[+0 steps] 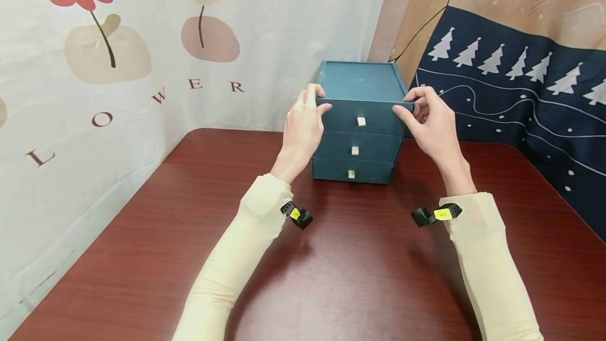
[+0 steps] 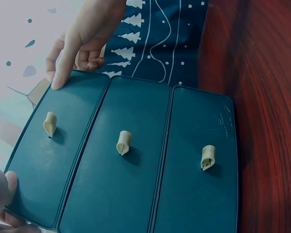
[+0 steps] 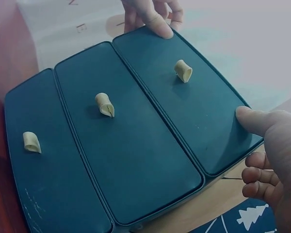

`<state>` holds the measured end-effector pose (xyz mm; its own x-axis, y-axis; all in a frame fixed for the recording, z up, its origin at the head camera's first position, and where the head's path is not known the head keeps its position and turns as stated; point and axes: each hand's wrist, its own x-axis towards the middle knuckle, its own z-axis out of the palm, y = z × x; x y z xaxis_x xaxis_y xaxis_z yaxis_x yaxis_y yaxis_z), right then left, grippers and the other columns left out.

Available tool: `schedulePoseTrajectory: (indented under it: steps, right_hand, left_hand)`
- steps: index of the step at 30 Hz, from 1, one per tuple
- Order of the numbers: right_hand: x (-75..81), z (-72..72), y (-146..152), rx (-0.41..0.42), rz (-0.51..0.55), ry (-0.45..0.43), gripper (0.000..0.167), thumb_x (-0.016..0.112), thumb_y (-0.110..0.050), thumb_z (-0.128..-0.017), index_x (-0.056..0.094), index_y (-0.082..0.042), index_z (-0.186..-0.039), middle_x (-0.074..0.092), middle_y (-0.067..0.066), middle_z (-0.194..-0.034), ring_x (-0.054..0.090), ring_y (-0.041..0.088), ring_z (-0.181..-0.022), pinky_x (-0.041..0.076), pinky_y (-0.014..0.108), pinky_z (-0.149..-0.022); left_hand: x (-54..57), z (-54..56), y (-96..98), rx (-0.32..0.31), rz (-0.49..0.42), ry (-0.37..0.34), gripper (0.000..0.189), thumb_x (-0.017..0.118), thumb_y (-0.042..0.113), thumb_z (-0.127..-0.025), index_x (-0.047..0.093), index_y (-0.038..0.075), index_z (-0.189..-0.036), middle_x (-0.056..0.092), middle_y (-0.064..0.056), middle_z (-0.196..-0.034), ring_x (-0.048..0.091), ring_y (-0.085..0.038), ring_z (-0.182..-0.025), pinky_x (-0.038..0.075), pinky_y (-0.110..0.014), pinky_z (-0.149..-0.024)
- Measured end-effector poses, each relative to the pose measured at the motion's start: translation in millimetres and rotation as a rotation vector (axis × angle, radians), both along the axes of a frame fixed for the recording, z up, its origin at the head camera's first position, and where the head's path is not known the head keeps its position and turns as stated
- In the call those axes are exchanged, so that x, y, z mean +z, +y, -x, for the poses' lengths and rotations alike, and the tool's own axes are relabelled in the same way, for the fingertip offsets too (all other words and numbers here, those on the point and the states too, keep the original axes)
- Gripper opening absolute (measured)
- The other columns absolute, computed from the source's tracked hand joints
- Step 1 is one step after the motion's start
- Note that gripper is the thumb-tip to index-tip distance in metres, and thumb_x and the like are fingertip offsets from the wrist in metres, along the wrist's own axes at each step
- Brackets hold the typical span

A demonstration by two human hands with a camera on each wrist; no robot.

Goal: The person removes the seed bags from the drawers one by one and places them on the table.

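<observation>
A blue-green three-drawer storage box point(image 1: 362, 83) stands on the table with its front facing me. Each drawer front has a small cream loop tab, such as the top one point(image 1: 361, 121). My left hand point(image 1: 303, 128) pinches the upper left corner, thumb on the top drawer's face and fingers over the edge. At the opposite upper corner my right hand point(image 1: 433, 125) grips likewise, its thumb point(image 3: 252, 120) pressed on the front and its other fingers curled around the side. All three drawers sit closed, with light scratches on the bottom one point(image 2: 213, 111).
The dark red wooden table point(image 1: 360, 278) extends around the box. Behind it hang a pale curtain point(image 1: 293, 25) with flower prints and letters and a navy cloth point(image 1: 511, 88) with white trees. A small black camera point(image 1: 302, 218) is strapped at each wrist.
</observation>
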<state>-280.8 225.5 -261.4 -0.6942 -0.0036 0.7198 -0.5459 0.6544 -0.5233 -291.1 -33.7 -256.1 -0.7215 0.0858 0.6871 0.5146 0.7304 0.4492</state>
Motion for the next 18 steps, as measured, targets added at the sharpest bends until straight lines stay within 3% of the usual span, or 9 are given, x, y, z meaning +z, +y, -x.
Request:
schedulePoseTrajectory:
  steps: [10,18]
  right_hand:
    - [2.8,0.3,-0.4,-0.025,-0.040,-0.028,0.036,0.070,-0.027,-0.096,0.062,-0.008,-0.126,0.053,0.011,-0.084,0.046,0.020,-0.076,0.034,0.028,-0.069]
    - [3.6,0.6,-0.2,-0.012,-0.051,-0.051,0.036,0.066,-0.028,-0.099,0.063,-0.008,-0.128,0.051,0.012,-0.087,0.046,0.020,-0.080,0.035,0.027,-0.072]
  left_hand:
    - [0.1,-3.9,-2.2,-0.014,-0.005,-0.003,0.027,0.060,0.022,-0.103,0.053,0.008,-0.125,0.057,-0.014,-0.107,0.060,-0.030,-0.080,0.052,-0.040,-0.070]
    - [-2.7,-8.6,-3.9,-0.013,-0.027,0.025,0.025,0.059,0.019,-0.104,0.058,0.009,-0.127,0.052,-0.015,-0.106,0.054,-0.028,-0.071,0.049,-0.039,-0.064]
